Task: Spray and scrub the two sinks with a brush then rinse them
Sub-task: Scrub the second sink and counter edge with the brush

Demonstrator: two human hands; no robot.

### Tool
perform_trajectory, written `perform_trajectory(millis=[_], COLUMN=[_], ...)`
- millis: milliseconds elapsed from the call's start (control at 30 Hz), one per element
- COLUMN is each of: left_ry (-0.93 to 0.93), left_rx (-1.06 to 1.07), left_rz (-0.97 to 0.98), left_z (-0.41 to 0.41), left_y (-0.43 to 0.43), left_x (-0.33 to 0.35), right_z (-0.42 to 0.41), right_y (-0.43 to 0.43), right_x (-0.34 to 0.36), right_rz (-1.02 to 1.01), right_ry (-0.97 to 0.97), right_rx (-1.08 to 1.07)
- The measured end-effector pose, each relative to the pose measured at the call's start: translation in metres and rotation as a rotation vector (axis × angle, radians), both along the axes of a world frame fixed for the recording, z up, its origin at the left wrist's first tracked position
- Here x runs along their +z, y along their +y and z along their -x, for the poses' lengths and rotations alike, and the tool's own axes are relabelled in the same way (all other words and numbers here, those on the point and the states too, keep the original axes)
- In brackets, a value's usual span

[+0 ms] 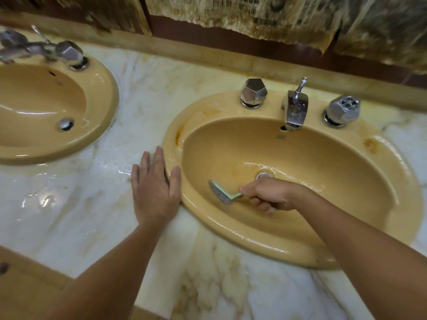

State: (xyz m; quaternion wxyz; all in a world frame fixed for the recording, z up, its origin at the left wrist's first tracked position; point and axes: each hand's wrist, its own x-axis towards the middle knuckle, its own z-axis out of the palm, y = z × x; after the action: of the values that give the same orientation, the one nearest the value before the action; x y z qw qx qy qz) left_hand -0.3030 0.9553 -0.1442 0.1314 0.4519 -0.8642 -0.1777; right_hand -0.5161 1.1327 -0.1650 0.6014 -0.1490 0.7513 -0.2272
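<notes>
Two tan oval sinks are set in a wet marble counter. The right sink point(300, 153) fills the middle and right of the view; the left sink point(46, 105) lies at the far left. My right hand point(270, 195) grips the handle of a small green brush point(223, 191) inside the right basin, its grey bristles against the near-left wall, beside the drain point(263, 175). My left hand point(154, 188) lies flat with straight fingers on the counter, its thumb side touching the right sink's left rim. Rust-coloured stains mark that rim.
The chrome spout point(294, 112) and two faceted knobs point(253, 93) point(344, 110) stand at the back of the right sink. A chrome tap set point(67, 51) sits behind the left sink. The marble counter point(87, 192) is wet, with a wooden ledge and peeling wall behind.
</notes>
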Motion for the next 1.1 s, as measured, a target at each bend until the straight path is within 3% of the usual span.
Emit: perform_trajectory(millis=[133, 233, 267, 333, 367, 467, 600, 700, 833, 933, 1033, 1100], left_ry=[-0.001, -0.002, -0.004, -0.006, -0.005, -0.010, -0.016, -0.008, -0.003, 0.007, 0.000, -0.010], left_rx=[-0.002, -0.006, -0.011, -0.014, -0.015, -0.016, -0.016, -0.018, -0.019, -0.018, -0.020, -0.025], left_rz=[0.007, 0.012, 0.011, 0.007, 0.007, 0.013, 0.010, 0.012, 0.018, 0.015, 0.009, 0.001], left_z=[0.001, 0.000, 0.000, -0.001, 0.000, 0.000, -0.001, 0.000, -0.001, -0.001, 0.000, 0.000], left_y=[0.001, -0.001, -0.002, -0.003, -0.003, -0.003, -0.001, -0.002, -0.002, -0.003, -0.001, -0.002], left_x=[0.001, -0.001, -0.002, -0.004, -0.004, -0.003, -0.002, -0.002, -0.004, -0.004, -0.002, -0.001], right_z=[0.002, -0.002, -0.002, 0.000, 0.001, 0.002, 0.008, 0.007, 0.014, 0.012, 0.017, 0.014], right_y=[0.003, 0.008, 0.011, 0.017, 0.018, 0.022, 0.030, 0.034, 0.039, 0.038, 0.043, 0.043], right_x=[-0.003, 0.005, 0.006, 0.005, 0.006, 0.012, 0.011, 0.013, 0.010, 0.014, 0.009, 0.010], right_rz=[-0.015, -0.001, -0.009, -0.037, -0.033, -0.018, -0.051, -0.060, -0.082, -0.098, -0.126, -0.096], right_ry=[0.256, -0.045, -0.030, 0.243, 0.272, -0.008, 0.308, 0.050, 0.270, 0.039, 0.274, 0.255], right_rx=[-0.040, 0.008, 0.013, 0.038, 0.028, 0.041, 0.051, 0.041, 0.073, 0.049, 0.069, 0.102])
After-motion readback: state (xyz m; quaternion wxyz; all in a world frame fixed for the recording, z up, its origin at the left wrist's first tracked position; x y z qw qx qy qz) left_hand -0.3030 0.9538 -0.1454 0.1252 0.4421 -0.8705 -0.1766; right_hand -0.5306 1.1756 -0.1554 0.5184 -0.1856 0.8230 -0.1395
